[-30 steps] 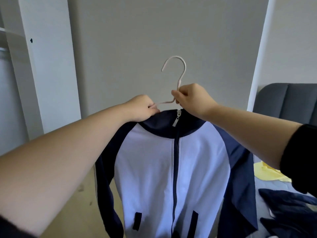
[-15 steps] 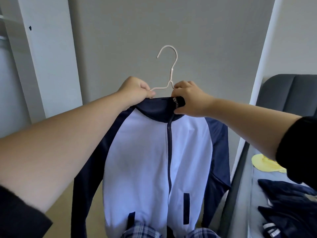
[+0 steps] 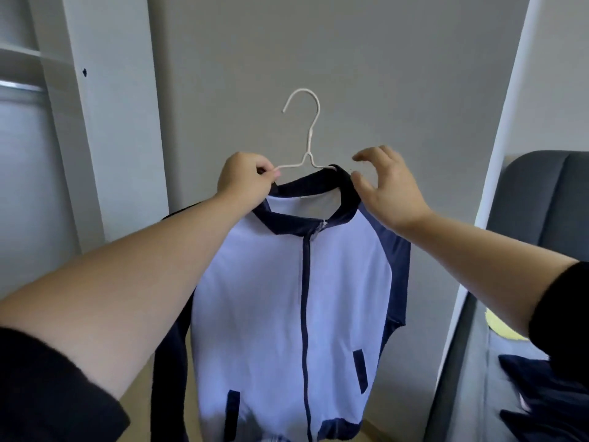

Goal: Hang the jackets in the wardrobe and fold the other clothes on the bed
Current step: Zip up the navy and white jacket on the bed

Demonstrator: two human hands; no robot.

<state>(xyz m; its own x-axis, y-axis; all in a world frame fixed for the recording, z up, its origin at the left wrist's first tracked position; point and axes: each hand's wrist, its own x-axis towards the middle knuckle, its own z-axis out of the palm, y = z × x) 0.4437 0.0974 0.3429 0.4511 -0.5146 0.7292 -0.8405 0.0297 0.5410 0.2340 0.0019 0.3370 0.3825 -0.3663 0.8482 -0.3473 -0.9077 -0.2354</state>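
A white jacket with navy sleeves, collar and zip hangs from a thin white hanger held up in front of a grey wall. My left hand pinches the hanger's left arm at the collar and carries the jacket. My right hand hovers just right of the collar with fingers spread, holding nothing. The wardrobe stands at the left, with a metal rail under a shelf.
A white upright panel rises at the right. Behind it is a grey padded headboard and the bed, with a yellow garment and dark navy clothes on it. Wooden floor shows below the jacket.
My right hand has let go of the collar and opened, moving slightly right. The zip is closed up to the collar. My left hand keeps hold of the hanger.
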